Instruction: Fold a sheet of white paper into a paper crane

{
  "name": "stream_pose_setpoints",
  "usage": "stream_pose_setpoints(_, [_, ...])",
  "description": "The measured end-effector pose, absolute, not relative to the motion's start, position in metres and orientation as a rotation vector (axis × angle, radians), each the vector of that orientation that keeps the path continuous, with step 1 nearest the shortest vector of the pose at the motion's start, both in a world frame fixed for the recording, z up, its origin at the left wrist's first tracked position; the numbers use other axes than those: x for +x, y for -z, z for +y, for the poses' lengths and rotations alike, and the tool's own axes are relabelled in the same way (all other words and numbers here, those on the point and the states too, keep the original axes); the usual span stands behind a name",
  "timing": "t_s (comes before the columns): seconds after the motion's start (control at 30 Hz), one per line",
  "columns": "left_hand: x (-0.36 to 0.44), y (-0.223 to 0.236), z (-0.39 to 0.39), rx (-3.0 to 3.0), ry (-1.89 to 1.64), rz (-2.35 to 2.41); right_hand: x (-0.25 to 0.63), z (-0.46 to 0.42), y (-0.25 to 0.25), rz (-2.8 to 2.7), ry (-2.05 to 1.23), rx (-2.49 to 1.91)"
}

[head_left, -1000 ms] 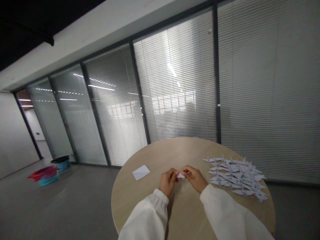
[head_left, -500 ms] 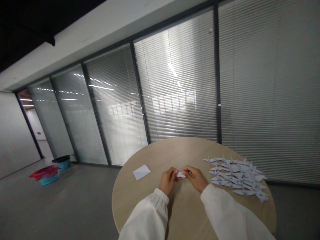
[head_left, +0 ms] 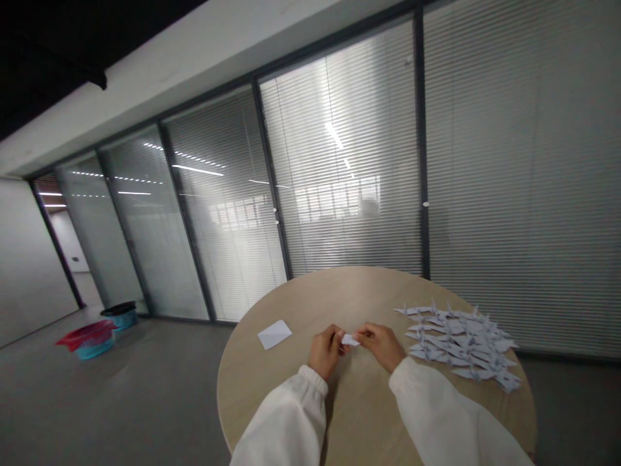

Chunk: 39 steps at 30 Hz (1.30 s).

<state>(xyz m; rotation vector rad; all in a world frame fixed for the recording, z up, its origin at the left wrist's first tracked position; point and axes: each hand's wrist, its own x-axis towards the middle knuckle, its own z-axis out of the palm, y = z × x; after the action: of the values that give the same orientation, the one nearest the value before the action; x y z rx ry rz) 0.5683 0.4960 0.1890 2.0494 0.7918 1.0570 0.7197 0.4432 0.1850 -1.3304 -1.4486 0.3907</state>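
Between my two hands is a small piece of folded white paper (head_left: 350, 340), held above the middle of the round table. My left hand (head_left: 326, 351) pinches its left end, and the fingers of my right hand (head_left: 381, 345) close on its right end. The exact folds are too small to make out. To the right lie many folded paper cranes (head_left: 460, 346), crowded in rows with their wings flat and necks up. A flat sheet of white paper (head_left: 275, 334) with a diagonal crease rests to the left of my hands.
The round wooden table (head_left: 359, 291) reaches close to a glass partition with blinds (head_left: 344, 162). On the grey floor at the left stand two blue tubs, one with a red cover (head_left: 90, 333) and one with a black cover (head_left: 121, 309).
Very little differs. My right hand has shifted slightly to the right, and a bit more of the folded paper shows between my fingers. The cranes and the sheet lie as before.
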Motion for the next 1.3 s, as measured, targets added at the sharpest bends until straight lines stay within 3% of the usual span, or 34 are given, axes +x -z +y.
stream_pose_setpoints(0.57, [0.572, -0.185, 0.501, 1.691, -0.968, 0.558, 0.728, 0.449, -0.175, -1.426, -0.408, -1.305])
stream_pose_setpoints(1.0, [0.575, -0.182, 0.502, 1.718, -1.033, 0.701, 0.721, 0.444, -0.179, -1.583, -0.095, -1.117])
stream_pose_setpoints(1.3, [0.573, -0.182, 0.502, 1.759, -1.059, 0.750, 0.718, 0.443, -0.180, -1.593, -0.067, -1.118])
